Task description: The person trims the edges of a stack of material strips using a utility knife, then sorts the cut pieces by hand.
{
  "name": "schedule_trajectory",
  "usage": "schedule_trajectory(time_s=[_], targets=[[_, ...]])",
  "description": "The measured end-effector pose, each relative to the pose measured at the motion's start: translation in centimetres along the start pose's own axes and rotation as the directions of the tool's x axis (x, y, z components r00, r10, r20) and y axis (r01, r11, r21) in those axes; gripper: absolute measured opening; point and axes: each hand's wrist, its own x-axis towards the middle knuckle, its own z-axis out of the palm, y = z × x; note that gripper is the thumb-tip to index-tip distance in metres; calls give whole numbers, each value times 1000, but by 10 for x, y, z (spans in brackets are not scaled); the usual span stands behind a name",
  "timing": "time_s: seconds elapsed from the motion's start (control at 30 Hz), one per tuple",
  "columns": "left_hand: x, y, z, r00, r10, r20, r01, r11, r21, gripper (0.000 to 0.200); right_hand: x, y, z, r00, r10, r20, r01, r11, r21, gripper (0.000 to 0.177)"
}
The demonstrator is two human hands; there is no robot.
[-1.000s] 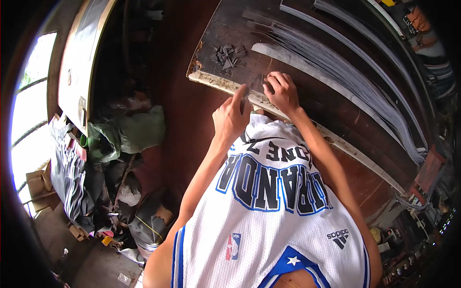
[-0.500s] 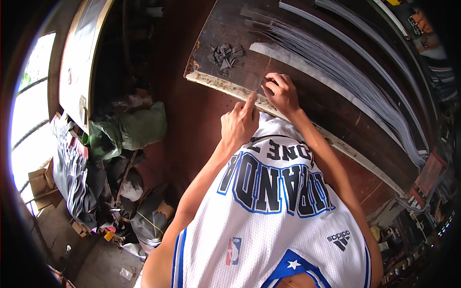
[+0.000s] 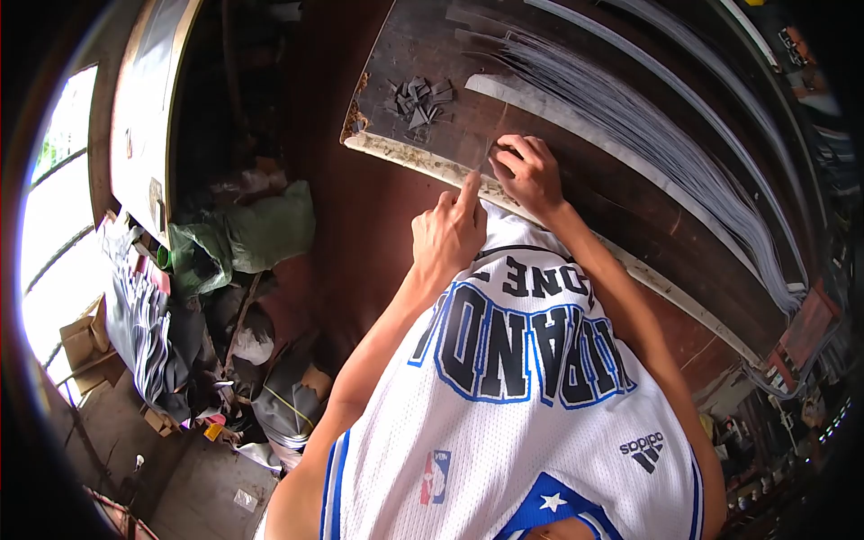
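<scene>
My right hand (image 3: pixel 531 180) is over the near edge of the dark wooden table (image 3: pixel 576 189), its fingers curled and thumb and fingertips drawn together. A faint thin sliver seems to be by its fingertips, too blurred to name. Just left of it, my left hand (image 3: pixel 448 232) is closed, with its index finger pointing up at the table's pale worn edge (image 3: pixel 423 162). What its other fingers hold, if anything, is hidden. A small heap of dark grey offcuts (image 3: pixel 418 102) lies beyond my hands, and to the right runs a long bundle of thin grey strips (image 3: pixel 621 117).
More long strips (image 3: pixel 648 49) stretch along the table's far side. On the floor at left are a green sack (image 3: pixel 270 229), a stack of grey sheets (image 3: pixel 139 328) and a cardboard box (image 3: pixel 87 333). A pale upright panel (image 3: pixel 148 117) stands by the window.
The view has shifted slightly. Both hands keep nearly the same place and pose, with the right fingers moving only a little.
</scene>
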Motion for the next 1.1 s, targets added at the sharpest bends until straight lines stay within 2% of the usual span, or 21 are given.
schedule_trajectory(time_s=[0.47,0.87,0.97,1.03,1.1], targets=[[4,0,-10,981,-48,187,42,999,35,50,-1,0,10,998,-7,63,2,997,80,10],[8,-8,-20,966,-85,244,68,995,78,57,1,-4,21,994,2,105,-12,995,95,10],[11,-7,-17,965,-84,249,51,990,135,58,0,-3,23,994,-8,108,-3,995,102,10],[7,-9,-14,981,-38,190,25,997,72,59,0,-4,24,994,-10,105,-1,995,104,10],[8,-12,-14,980,-57,189,45,997,68,59,3,-5,24,995,-8,98,-3,994,112,10]])
